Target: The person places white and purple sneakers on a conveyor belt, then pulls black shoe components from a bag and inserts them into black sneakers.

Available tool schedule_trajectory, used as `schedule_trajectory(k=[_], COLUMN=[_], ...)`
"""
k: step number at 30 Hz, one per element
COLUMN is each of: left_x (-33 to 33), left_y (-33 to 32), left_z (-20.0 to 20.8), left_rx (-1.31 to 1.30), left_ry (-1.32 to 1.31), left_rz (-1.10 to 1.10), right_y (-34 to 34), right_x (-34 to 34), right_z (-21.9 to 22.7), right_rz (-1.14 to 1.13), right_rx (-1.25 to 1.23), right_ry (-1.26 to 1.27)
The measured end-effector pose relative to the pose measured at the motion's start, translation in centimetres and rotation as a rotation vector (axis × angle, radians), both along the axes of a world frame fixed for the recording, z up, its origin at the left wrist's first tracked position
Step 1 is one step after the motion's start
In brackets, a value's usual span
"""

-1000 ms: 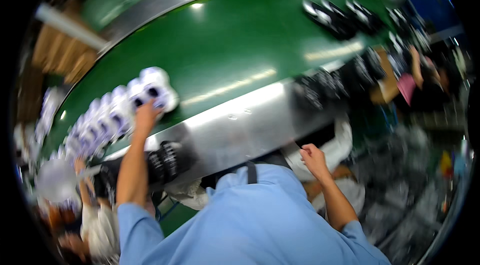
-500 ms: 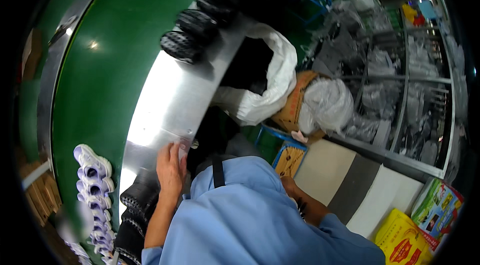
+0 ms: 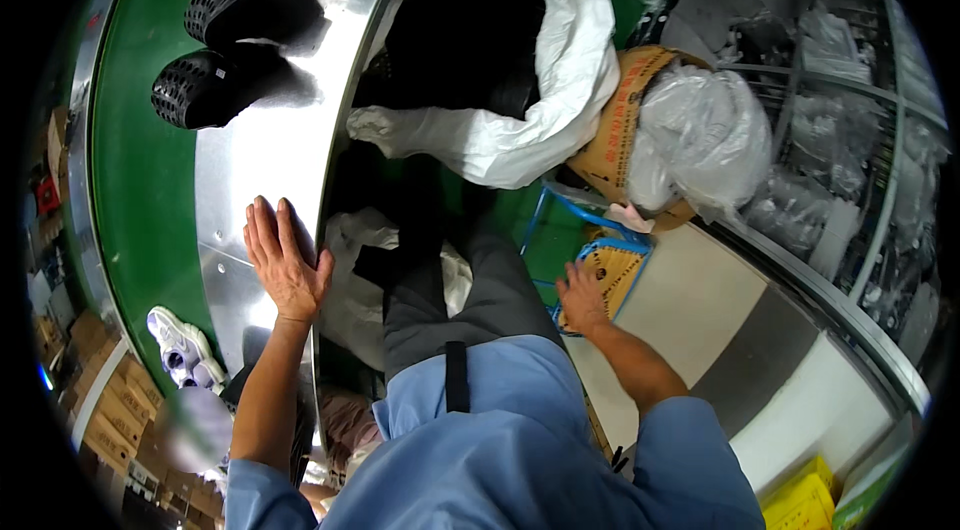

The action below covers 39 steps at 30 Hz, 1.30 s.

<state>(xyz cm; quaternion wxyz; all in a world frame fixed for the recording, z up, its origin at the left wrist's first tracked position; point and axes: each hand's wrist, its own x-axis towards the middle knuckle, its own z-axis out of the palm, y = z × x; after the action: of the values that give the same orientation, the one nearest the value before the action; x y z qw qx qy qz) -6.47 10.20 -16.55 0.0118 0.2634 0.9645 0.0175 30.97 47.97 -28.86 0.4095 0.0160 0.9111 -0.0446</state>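
Observation:
My left hand lies flat on the shiny metal ledge, its fingers stretched out and nothing in them. Farther along the ledge sit black perforated clogs, out of reach of that hand. My right hand is by the cardboard-covered seat of a blue metal-framed stool. Its fingers are stretched out and apart; whether they touch the seat I cannot tell. In front of me stands a white woven sack with its mouth wide, dark things inside.
A cardboard box stuffed with clear plastic bags stands beside the sack. Metal racks with bagged items line the right. Beyond the ledge runs a green belt carrying white-and-purple sneakers. A pale board lies right of the stool.
My view has shifted, bringing the sack and stool closer to the middle. My left hand now lies flatter and farther onto the ledge. My right hand has come out from beside my body toward the stool.

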Motion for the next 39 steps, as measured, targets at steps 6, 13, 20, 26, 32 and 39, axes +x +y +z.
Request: schedule_trajectory(k=[6, 13, 20, 26, 32, 39], left_x=[0.0, 0.1, -0.2, 9.1, 20.9, 22.9], left_y=[0.1, -0.1, 0.3, 5.3, -4.8, -7.3], left_z=[-0.5, -0.5, -0.1, -1.4, -31.7, -52.5], left_rx=[0.047, 0.026, 0.08, 0.408, 0.056, 0.324], left_ry=[-0.015, -0.004, -0.031, -0.236, -1.282, -1.443], left_rz=[-0.025, -0.003, 0.024, -0.024, 0.936, 1.72], right_y=[3.7, 4.6, 4.4, -3.7, -6.7, -5.9], right_x=[-4.1, -4.6, -5.3, -10.2, -10.9, -9.6], right_z=[-4.7, -6.2, -6.5, -5.8, -9.7, -9.2], right_rz=[0.217, 0.384, 0.13, -0.583, -0.353, -0.275], right_rx=[0.038, 0.097, -0.005, -0.475, -0.37, -0.433], right_ry=[-0.3, -0.484, -0.315, 0.292, -0.014, 0.089])
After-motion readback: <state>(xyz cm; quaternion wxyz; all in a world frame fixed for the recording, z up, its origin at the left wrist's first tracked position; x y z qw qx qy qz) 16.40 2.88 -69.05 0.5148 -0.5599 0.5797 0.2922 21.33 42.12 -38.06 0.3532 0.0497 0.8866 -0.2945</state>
